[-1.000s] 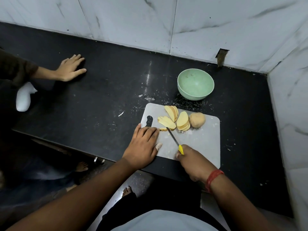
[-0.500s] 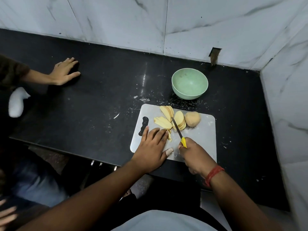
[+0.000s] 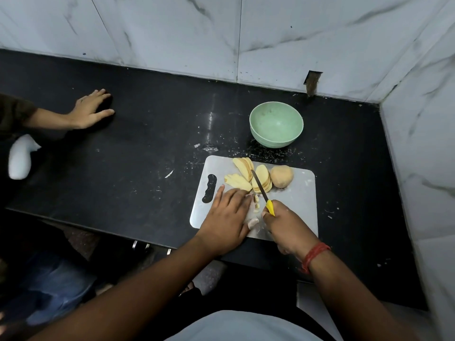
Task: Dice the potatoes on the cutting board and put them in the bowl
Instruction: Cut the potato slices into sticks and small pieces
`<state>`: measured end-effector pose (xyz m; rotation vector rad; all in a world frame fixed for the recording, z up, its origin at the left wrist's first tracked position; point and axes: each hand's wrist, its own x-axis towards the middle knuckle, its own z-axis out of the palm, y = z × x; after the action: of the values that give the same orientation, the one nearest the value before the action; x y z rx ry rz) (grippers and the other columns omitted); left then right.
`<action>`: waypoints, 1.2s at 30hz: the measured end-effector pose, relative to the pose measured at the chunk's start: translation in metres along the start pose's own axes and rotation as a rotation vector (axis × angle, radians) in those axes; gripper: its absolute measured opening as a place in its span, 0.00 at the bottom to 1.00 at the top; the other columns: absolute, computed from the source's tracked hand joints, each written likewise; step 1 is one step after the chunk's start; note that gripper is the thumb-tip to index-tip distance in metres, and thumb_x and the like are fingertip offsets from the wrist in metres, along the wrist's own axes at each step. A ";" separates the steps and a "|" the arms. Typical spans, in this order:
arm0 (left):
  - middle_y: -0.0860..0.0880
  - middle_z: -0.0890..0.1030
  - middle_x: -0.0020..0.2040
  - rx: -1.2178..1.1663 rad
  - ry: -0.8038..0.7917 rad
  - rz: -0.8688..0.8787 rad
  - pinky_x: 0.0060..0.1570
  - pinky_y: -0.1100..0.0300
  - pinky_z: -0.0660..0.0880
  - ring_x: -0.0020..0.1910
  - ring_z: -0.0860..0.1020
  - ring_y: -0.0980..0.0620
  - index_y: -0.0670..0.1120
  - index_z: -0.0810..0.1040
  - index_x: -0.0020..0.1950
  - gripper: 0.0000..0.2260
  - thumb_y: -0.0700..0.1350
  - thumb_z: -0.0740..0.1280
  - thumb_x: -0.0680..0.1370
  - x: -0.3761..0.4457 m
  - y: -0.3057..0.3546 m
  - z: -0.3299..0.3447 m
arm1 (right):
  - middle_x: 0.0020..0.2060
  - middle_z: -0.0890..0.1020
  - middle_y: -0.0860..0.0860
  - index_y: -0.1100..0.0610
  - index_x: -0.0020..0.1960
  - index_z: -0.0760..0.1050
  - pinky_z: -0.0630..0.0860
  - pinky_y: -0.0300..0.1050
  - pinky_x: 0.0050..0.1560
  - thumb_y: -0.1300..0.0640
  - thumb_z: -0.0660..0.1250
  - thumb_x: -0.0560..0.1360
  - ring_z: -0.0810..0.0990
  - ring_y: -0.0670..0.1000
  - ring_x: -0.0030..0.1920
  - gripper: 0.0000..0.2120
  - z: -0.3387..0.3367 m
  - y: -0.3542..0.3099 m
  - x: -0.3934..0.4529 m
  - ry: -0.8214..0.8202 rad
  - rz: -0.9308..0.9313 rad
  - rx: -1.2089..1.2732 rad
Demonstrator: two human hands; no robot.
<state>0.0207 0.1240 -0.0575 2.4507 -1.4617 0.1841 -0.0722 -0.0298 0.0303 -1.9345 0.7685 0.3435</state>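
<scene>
— Where are the potatoes?

— On the gray cutting board (image 3: 295, 205). The slices (image 3: 242, 173) lie fanned out at the far side of the board. One uncut potato piece (image 3: 282, 176) sits just to the right of them, touching the slices. A few small cut bits (image 3: 256, 202) lie between the two hands.

— What is the left hand doing?

— The left hand (image 3: 227, 217) lies flat on the board, palm down. Its fingers are straight and spread a little. The fingertips reach the near slices. I think they press on one, but the hand hides that spot.

— And the right hand?

— The right hand (image 3: 286, 228) is curled tight around the yellow handle of the knife (image 3: 262, 191). The wrist is bent up, and the blade points away across the slices.

— Where is the bowl?

— The green bowl (image 3: 276, 124) stands on the black counter (image 3: 147, 148), just behind the board. There is nothing in it.

— Anything else?

— Another person's hand (image 3: 89, 109) rests flat on the counter, far to the left.
</scene>
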 end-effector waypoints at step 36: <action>0.43 0.75 0.60 0.065 0.075 -0.124 0.78 0.41 0.58 0.61 0.75 0.42 0.40 0.75 0.71 0.24 0.56 0.59 0.85 -0.020 -0.038 -0.006 | 0.46 0.76 0.56 0.57 0.52 0.65 0.70 0.45 0.45 0.55 0.55 0.82 0.75 0.56 0.45 0.05 0.020 -0.004 -0.008 -0.076 0.006 -0.412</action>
<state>0.0444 0.1596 -0.0633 2.5469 -1.2876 0.2982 -0.0740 -0.0079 0.0279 -2.2873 0.6921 0.6136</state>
